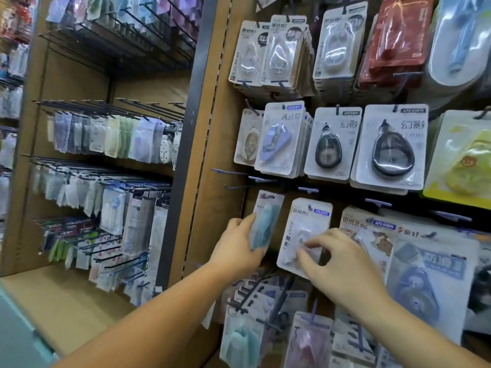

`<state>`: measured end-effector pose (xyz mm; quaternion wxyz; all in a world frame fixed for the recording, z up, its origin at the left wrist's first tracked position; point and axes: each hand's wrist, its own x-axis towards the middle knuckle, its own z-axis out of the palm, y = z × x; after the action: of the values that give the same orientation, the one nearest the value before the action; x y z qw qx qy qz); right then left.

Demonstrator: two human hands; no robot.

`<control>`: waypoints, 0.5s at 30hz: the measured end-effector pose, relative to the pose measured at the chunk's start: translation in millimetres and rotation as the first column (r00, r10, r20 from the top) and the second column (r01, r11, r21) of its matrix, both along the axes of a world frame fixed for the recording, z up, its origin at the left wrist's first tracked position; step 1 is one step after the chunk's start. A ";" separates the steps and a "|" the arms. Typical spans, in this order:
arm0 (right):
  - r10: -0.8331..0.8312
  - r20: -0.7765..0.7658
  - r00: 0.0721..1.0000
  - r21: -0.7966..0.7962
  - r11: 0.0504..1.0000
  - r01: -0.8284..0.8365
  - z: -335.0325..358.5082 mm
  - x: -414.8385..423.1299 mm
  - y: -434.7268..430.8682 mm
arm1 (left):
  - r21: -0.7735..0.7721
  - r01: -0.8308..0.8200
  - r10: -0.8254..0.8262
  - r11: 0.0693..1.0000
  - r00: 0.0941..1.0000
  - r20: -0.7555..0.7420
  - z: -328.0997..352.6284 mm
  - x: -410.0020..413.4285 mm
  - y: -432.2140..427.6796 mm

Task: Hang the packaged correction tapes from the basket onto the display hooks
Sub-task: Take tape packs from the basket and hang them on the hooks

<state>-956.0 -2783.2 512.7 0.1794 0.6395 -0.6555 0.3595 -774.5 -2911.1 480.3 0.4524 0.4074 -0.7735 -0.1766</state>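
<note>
Many hooks (228, 171), brown shop board (210, 144) (crowded)

Bright, even light; glare on plastic blisters; blurred, wide-angle-warped edges

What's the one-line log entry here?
left hand: grips pale blue blister-packed correction tape | right hand: pinches white blister-packed correction tape | hung yet: cannot tell
</note>
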 end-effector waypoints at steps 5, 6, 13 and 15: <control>0.035 -0.163 0.986 0.149 0.989 -0.011 -22.9 16.1 33.7 | -0.045 0.030 -0.033 0.999 0.996 -0.080 -16.2 22.8 68.3; 0.044 -0.186 0.982 0.187 0.982 -0.009 -29.8 18.2 43.4 | -0.052 0.045 -0.049 0.998 0.995 -0.090 -24.3 27.0 83.6; 0.136 -0.231 0.963 0.528 0.849 0.006 -135.3 13.9 109.5 | 0.131 0.190 -0.179 0.973 0.980 -0.092 -150.0 27.7 166.1; 0.156 -0.225 0.962 0.639 0.768 0.025 -182.5 9.3 123.7 | 0.236 0.200 -0.201 0.951 0.979 -0.019 -204.9 16.7 181.9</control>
<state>-946.7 -2659.5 330.2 0.0255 0.7271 -0.6852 0.0337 -757.9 -2729.2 275.3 0.3782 0.3783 -0.7853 -0.3117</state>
